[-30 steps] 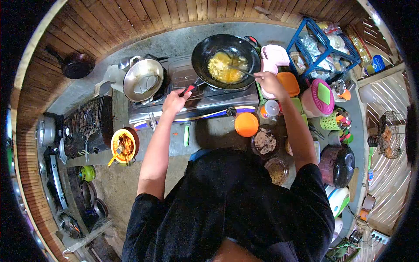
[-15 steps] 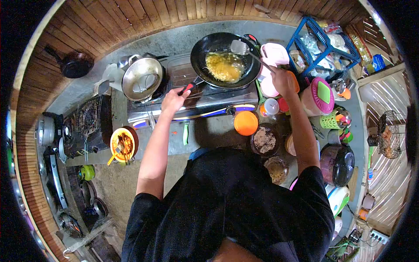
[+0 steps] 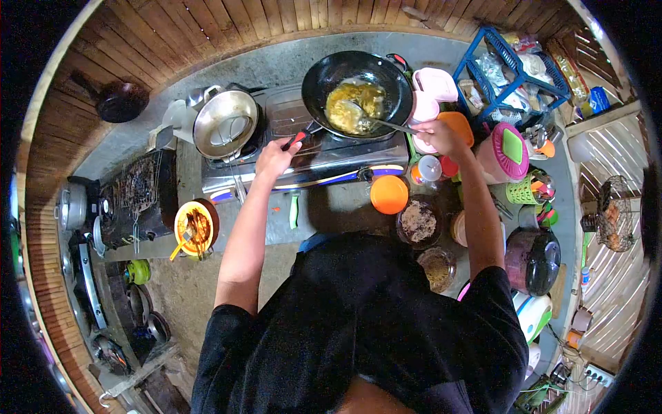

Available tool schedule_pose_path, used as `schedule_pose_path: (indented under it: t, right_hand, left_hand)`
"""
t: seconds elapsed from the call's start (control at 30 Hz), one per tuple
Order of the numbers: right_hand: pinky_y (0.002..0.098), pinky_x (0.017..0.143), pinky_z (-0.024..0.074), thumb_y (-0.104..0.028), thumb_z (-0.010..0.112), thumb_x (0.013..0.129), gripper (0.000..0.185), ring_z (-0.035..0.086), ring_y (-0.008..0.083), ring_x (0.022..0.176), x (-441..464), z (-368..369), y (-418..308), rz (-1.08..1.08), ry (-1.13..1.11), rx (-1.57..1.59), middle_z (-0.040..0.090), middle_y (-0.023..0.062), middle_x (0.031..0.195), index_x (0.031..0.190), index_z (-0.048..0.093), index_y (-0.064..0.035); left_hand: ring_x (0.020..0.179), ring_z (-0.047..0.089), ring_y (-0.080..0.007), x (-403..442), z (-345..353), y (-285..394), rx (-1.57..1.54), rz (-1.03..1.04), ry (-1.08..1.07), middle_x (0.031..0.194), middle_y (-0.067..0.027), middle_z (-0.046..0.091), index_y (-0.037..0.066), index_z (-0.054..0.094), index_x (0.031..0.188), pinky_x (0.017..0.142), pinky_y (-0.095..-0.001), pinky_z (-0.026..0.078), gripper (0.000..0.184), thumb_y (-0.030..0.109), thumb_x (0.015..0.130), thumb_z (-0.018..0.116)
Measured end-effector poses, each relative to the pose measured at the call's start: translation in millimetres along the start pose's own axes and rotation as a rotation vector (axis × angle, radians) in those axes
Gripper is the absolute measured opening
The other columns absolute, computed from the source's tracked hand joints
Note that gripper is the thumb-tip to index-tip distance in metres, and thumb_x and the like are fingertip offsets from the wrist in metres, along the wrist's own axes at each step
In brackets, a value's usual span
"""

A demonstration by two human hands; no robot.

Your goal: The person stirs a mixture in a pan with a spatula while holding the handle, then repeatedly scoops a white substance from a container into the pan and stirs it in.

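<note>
**Your left hand [image 3: 274, 160] grips the wok handle [image 3: 296, 140] while your right hand [image 3: 439, 136] works the spatula [image 3: 389, 126]**

Your left fingers are closed around the red-and-black handle on the near left side of the wok [image 3: 318, 84]. Your right hand is wrapped around the spatula's shaft, which slants in over the wok's right rim; its head lies in the yellow, wet-looking food [image 3: 365, 93] at the bottom.

The wok sits on the right side of the stove [image 3: 286, 107]. On the stove's left side, just beyond your left hand, stands a silver pan [image 3: 207, 125] with a wire-rimmed utensil inside.

Nearer to you, a green-handled knife [image 3: 294, 211] lies on the counter [image 3: 269, 224], between your forearms. To its right you have a round orange lid or plate [image 3: 389, 194], and just beside that a dark bowl holding a pale brown, crumbly heap [image 3: 418, 221].

Farther left, a yellow bowl [image 3: 181, 224] holds reddish food and a spoon. Far right, past your right hand, are a pink-lidded tub [image 3: 498, 162] and a blue rack [image 3: 505, 92] filled with bags.
</note>
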State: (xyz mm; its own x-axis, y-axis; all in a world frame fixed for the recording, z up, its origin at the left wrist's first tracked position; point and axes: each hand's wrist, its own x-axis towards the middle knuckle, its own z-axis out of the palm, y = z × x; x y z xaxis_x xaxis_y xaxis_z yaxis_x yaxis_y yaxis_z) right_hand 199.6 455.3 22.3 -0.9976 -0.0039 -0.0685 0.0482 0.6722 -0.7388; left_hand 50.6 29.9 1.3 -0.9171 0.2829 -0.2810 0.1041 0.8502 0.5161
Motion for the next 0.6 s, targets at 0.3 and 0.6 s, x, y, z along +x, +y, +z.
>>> schedule_pose_path:
  t: [0.3, 0.6]
  right_hand:
    - [0.0448, 0.074, 0.0532, -0.013, 0.057, 0.089, 0.036, 0.067, 0.0364, 0.086, 3.9, -6.4, -52.2, 0.082, 0.354, -0.372, 0.067, 0.0253, 0.096, 0.125, 0.062, -0.0104]
    - [0.0453, 0.072, 0.0529, -0.014, 0.059, 0.089, 0.03, 0.066, 0.0388, 0.082, 9.4, 8.6, -27.5, 0.099, 0.296, -0.441, 0.066, 0.0247, 0.093, 0.118, 0.066, -0.009]
  left_hand:
    - [0.111, 0.062, -0.0328, 1.5, 2.5, -2.3, 0.015, 0.006, 0.033, 0.116, -0.0161, 0.067, 0.027, 0.065, 0.124, 0.095, -0.0425, 0.048, 0.05, 0.057, 0.084, 0.062]
    - [0.111, 0.062, -0.0335, 4.2, 4.4, -5.9, -0.024, 0.03, 0.011, 0.114, -0.0171, 0.067, 0.026, 0.066, 0.123, 0.095, -0.0428, 0.048, 0.05, 0.056, 0.084, 0.062]
